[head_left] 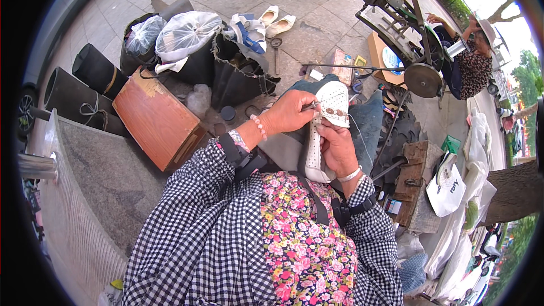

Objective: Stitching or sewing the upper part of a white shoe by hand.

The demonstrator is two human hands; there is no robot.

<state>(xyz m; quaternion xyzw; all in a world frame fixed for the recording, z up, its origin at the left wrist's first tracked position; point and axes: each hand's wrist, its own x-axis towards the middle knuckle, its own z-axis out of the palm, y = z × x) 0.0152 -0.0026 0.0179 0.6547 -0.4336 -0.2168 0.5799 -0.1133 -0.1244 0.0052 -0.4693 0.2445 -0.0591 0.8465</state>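
The white shoe [313,150] is held up over the lap, with its toe pointing away and its heel end near the flowery apron [309,243]. It has lots of tiny holes along its side and brown bits near the toe. From where I sit, far off, I see the right hand [339,150] pinching the shoe, thumb on the side and the other fingers curled. My view of the left hand [286,114] shows it closed around a small tool with a dark handle [309,105], close by the toe. I cannot tell if the tip goes into the shoe. A thin white thread [365,136] hangs in a loop to the right of the shoe, over the blue-gray cloth [368,119] on the legs.

Left of the hands, I see a brown wooden box [154,116], tilted. Two dark rolls [99,71] lie beyond it. A clear plastic bag [188,35] sits on top of a black bag [235,73]. Just past that, a pair of pale shoes [279,24] is on the ground. On the right, I see a machine with a round wheel [424,80], and near it a person in a hat [477,59]. Closer in stands an old wooden chest [413,184] with a white bag [446,190] beside it.
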